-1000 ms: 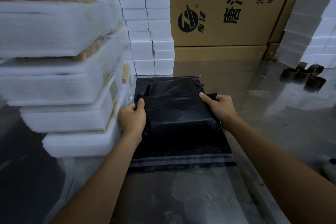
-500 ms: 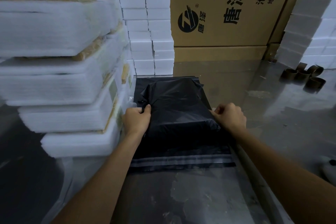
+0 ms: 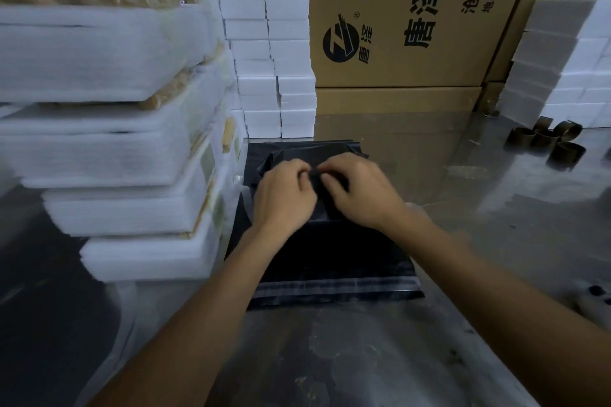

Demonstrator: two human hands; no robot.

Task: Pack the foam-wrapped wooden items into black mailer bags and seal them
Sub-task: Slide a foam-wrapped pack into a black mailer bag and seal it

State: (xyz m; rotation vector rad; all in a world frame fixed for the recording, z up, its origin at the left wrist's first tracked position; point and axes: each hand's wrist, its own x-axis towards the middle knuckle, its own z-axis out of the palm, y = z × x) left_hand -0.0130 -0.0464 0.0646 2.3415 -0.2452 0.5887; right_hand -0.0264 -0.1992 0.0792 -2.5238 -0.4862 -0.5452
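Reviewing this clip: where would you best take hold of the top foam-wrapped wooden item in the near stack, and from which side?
Grip the foam-wrapped wooden item by its two long side edges, coming from the front, where its end overhangs the stack; it is broad, flat and level.

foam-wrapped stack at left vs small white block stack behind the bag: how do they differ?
The foam-wrapped stack has wide slabs, leaning and offset, with wood showing at the edges. The white block stack has small plain blocks in two tidy columns, no wood visible. Both are white and stand on the table.
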